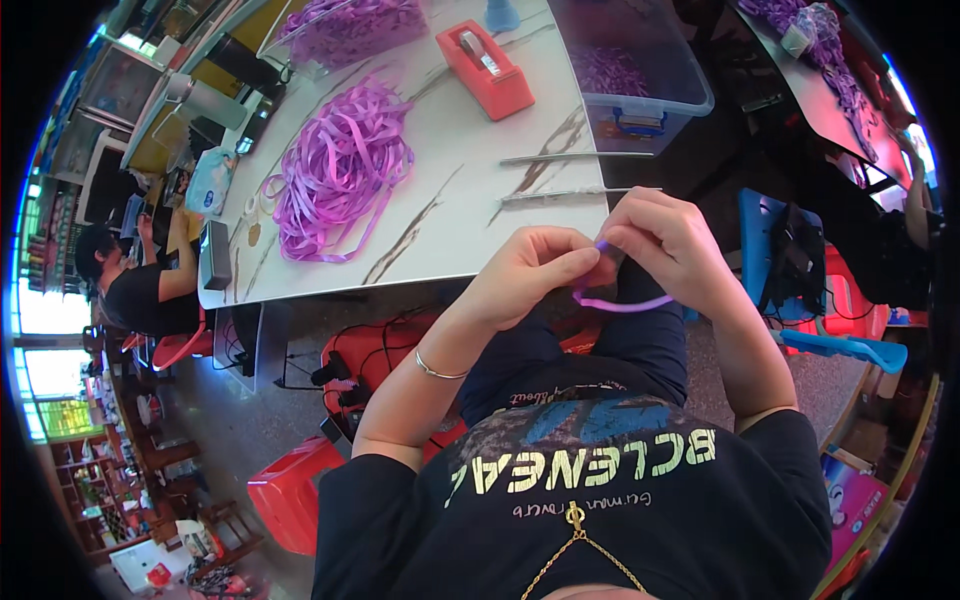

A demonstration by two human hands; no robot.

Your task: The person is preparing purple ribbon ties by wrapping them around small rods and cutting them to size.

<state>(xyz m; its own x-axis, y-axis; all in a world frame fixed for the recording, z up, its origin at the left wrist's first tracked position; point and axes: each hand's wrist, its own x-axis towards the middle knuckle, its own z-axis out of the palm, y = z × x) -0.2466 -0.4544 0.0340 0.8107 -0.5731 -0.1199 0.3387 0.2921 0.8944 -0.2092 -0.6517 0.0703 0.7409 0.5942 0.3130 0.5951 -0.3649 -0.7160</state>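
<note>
My left hand (548,268) and my right hand (668,242) meet just off the table's near edge, above my lap. Both are closed, thumbs against fingers, pinching a narrow purple ribbon (622,306) between them. Part of it hangs in a loop below the fingers; the exact spot they grip is mostly covered by the fingertips. Two thin metal rods (575,157) lie across the table's right edge, just beyond my hands. To the left, a tangled heap of purple ribbons (340,170) rests on the white marbled table (440,225).
A red tape dispenser (486,72) stands behind the heap. At the far right, a clear plastic bin (690,95) holds more purple ribbon. A tissue pack (210,180) lies at the left edge. Another person (150,290) sits at the left; a blue chair (775,250) stands right.
</note>
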